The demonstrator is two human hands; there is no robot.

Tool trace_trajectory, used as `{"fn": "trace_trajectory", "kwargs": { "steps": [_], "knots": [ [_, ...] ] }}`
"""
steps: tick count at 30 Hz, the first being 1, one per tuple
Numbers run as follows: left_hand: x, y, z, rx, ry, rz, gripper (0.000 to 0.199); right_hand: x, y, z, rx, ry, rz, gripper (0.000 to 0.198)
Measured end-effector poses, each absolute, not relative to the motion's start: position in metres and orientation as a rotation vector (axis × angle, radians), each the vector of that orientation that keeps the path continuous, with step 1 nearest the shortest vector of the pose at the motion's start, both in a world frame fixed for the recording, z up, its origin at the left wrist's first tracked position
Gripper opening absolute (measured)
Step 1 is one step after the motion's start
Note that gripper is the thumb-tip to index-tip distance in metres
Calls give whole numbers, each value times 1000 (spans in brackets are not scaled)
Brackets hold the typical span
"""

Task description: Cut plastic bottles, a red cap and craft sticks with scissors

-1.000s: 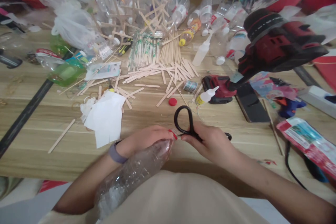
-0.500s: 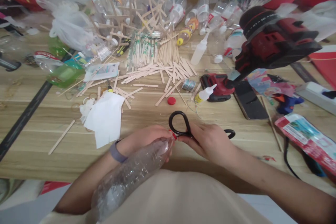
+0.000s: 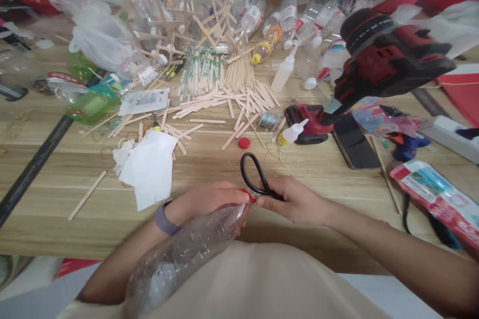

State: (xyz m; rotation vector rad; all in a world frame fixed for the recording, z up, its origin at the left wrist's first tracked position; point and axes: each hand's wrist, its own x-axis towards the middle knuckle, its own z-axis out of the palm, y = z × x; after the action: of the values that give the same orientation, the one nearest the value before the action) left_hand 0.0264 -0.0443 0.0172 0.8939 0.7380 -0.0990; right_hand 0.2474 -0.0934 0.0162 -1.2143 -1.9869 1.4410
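- Bottle (image 3: 183, 264), clear plastic, slants in front of the beige shirt (image 3: 277, 279), neck up to my right, base toward the lower left.
- Left grip (image 3: 215, 197): I have it closed around the bottle's neck, just beside a red ring (image 3: 250, 196); a purple band (image 3: 164, 220) circles that wrist.
- Right grip (image 3: 299, 202): I have it wrapped on black-handled scissors (image 3: 266, 191), one loop standing above the fingers. From my end I can't tell whether the blades touch the ring; they're hidden.
- On the wooden tabletop (image 3: 209, 164), a loose red cap (image 3: 244, 143) lies beyond the scissors.
- Near that cap I see a thread spool (image 3: 268, 119) and a small dropper bottle (image 3: 292, 133).
- Flat wooden sticks (image 3: 217, 102) spread farther back; white paper (image 3: 149, 167) lies to my left.
- Over to my right, a black phone (image 3: 355, 142) lies beside a red-and-black power tool (image 3: 396, 57).
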Motion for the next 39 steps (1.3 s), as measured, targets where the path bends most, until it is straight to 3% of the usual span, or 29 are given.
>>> {"fn": "trace_trajectory", "kwargs": {
  "steps": [7,11,17,26,33,39],
  "knots": [
    [24,-34,18,1251,758,12,27,244,-92,18,-1287,-2015,1434,42],
    [21,-31,13,1115,750,42,26,241,-92,25,-1427,-2020,1196,33],
    [16,-30,11,864,628,131,35,246,-96,26,-1564,-1874,849,34],
    [20,-36,16,788,614,138,34,230,-109,27,-1497,-2078,428,27],
    [23,-34,9,781,545,118,39,239,-105,33,-1396,-2310,317,34],
    [24,-36,8,810,538,75,27,243,-102,42,-1393,-2546,415,34]
  ]
}}
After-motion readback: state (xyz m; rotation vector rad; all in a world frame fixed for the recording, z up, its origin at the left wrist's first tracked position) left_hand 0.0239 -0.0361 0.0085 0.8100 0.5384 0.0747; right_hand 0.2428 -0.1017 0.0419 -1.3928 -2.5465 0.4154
